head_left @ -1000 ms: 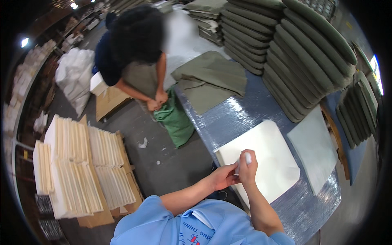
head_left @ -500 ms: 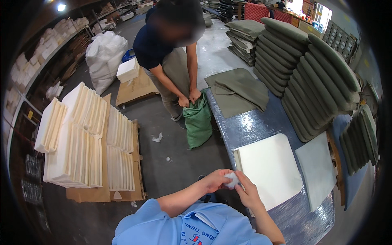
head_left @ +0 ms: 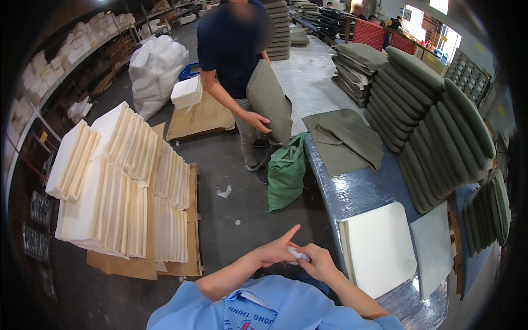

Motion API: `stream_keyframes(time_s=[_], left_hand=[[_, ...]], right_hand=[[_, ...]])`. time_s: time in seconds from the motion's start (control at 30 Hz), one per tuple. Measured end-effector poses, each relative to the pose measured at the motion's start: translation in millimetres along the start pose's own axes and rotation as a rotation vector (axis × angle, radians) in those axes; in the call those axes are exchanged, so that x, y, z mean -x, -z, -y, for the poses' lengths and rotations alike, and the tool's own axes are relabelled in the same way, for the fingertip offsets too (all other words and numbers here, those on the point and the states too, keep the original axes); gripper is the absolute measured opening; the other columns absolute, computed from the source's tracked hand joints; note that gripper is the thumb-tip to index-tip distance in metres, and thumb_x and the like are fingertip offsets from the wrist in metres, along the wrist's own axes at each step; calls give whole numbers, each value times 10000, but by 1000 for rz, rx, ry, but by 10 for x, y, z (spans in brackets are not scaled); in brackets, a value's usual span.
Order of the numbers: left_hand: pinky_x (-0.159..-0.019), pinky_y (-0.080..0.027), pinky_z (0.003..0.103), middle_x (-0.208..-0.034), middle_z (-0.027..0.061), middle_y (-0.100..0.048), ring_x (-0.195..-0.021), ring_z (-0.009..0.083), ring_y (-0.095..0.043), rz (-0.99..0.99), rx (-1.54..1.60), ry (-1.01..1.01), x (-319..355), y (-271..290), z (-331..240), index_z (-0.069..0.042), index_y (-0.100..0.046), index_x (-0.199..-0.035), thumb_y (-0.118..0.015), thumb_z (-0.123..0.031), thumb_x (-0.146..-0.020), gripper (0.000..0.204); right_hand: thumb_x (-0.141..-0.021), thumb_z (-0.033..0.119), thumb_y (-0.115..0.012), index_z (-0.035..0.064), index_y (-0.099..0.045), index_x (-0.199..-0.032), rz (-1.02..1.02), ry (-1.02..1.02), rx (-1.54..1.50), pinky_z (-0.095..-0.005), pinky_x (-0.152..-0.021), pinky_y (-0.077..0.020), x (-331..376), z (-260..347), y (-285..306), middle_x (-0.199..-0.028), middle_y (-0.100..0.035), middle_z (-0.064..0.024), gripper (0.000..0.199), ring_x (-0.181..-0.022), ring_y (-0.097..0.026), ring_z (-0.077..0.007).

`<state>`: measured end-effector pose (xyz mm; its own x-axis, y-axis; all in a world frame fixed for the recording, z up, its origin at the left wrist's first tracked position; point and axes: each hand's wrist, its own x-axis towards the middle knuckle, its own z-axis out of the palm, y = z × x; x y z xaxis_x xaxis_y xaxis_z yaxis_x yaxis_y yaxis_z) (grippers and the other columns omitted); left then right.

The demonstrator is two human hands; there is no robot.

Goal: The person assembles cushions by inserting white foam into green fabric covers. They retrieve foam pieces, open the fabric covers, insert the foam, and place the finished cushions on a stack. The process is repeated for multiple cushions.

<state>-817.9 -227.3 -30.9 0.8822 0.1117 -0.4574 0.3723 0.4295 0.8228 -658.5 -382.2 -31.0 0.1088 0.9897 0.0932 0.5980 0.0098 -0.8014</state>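
Head view, now. Left hand (head_left: 273,250) half open, a finger stretched up and away from the others; the palm side faces a small white wad (head_left: 298,254). Right hand (head_left: 319,263) partly curled, its fingertips on the same wad, which sits between both hands, in front of the shirt and left of the table (head_left: 344,190). Exact grip of the left fingers on the wad is hidden.

Against half a second ago: the wad then showed as a rounder lump at the fingertips of both hands; now less of it shows and the left hand has spread. A second ago the hands were over the white pad (head_left: 379,250); now they are off its left side. The pad lies on the table, a pale sheet (head_left: 433,250) just beside it.

Co-worker (head_left: 231,55) was bent with both hands at the mouth of the green bag (head_left: 287,173); now more upright, one hand (head_left: 257,122) open and clear of the bag, an olive cushion (head_left: 268,99) upright against the body. Other hand hidden behind the cushion. Bag stands on the floor by the table edge. Folded olive cloth (head_left: 344,140) lies as before, near the stacked olive cushions (head_left: 445,157)
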Motion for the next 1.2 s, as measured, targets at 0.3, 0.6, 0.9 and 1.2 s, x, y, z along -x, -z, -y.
stream_keyframes(time_s=[0.3, 0.6, 0.9, 1.2], left_hand=[[-991, -505, 344, -1454, 152, -507, -1187, 216, -620, -312, 187, 30, 449, 1431, 234, -194, -203, -1633, -700, -208, -983, 819], [-939, -514, 320, -1333, 104, -610, -1110, 187, -646, -697, 424, 26, -67, 2089, 276, -84, -387, -1556, -655, -212, -1014, 618], [-809, -567, 369, -1235, 125, -662, -994, 251, -694, -1488, 960, 504, 243, 1556, 1329, -108, -461, -1498, -612, -211, -1007, 524], [-609, -567, 343, -1116, 106, -690, -783, 210, -687, -1238, 1118, 1047, 305, 1205, 1278, -104, -518, -1435, -583, -170, -1005, 440]], right_hand=[[-788, 57, -721, 42, -716, -1116, -270, -260, -146, -369, -775, -545, -1816, -903, -82, -1003, -691, -140, 328, -907, -685, -273], [-835, 27, -652, 104, -739, -1083, -4, -116, 483, -469, -892, -534, -4714, -2546, 72, -1086, -621, -178, 274, -1035, -650, -377], [-879, 108, -600, 27, -742, -1068, 581, -307, 918, -467, -975, -526, -5922, -3848, -1020, -1286, -635, -219, 249, -1116, -649, -389], [-914, 181, -561, 43, -721, -1211, 723, -429, 679, -466, -1038, -499, -5786, -4144, -1568, -1281, -662, -245, 365, -1181, -646, -397]])
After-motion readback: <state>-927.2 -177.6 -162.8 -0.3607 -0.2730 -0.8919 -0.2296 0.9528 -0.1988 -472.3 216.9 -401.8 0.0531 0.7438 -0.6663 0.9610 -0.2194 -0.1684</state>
